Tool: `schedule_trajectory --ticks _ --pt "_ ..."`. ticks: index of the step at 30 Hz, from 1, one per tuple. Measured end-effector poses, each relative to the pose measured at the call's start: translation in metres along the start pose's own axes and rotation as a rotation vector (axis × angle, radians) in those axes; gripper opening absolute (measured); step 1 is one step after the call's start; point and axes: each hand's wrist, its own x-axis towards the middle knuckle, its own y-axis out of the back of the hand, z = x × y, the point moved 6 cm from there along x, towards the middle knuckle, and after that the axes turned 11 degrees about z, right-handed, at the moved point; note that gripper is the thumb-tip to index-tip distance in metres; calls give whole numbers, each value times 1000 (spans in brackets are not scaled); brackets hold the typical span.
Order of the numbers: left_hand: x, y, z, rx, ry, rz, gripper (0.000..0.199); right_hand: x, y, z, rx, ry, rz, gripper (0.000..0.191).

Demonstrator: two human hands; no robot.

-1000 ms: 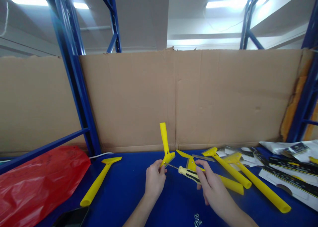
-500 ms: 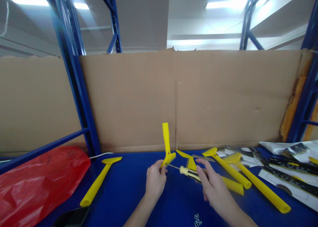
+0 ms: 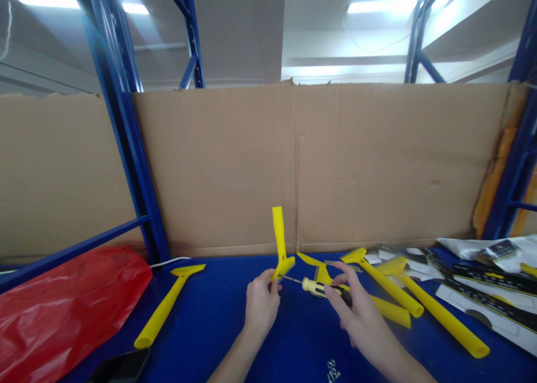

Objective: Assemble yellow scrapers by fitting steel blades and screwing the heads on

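Note:
My left hand [image 3: 262,299] grips a yellow plastic scraper [image 3: 278,235] by its head, with the short handle pointing up. In my right hand [image 3: 361,310] is a screwdriver [image 3: 315,288] with a cream and black handle. Thumb and fingers rest loosely around the rear of that handle, and part of the grip on it is hidden. The screwdriver's thin shaft reaches left to the scraper head beside my left fingertips; whether its tip sits in a screw is too small to tell. Behind the screwdriver lies another yellow scraper [image 3: 322,274], partly covered by my right hand.
Long yellow scrapers [image 3: 444,310] lie at the right, near black-and-white packaging [image 3: 490,305]. Another scraper [image 3: 165,305] rests at left by a red plastic bag [image 3: 75,310] and a dark phone [image 3: 119,366]. Small screws and nuts [image 3: 332,370] lie at the front. Cardboard [image 3: 230,165] stands behind.
My right hand's fingers have shifted on the screwdriver handle, and the handle has turned, showing more black at its rear. The scraper and my left hand stay nearly in place.

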Motion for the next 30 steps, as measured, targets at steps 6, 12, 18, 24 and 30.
schedule_trajectory --ticks 6,12,18,24,30 --pt "-2 2 3 -35 20 9 22 0 -1 -3 9 21 -79 44" --pt "-2 1 4 -32 8 6 23 0 0 -3 -16 -29 -16 47" --pt "-2 2 2 -39 -4 6 23 1 4 -10 31 77 7 38" --pt "0 1 1 -7 -26 -4 23 2 5 -5 -110 0 -40 46" --pt "0 3 1 -23 -9 24 23 -1 4 -13 -74 257 42 39"
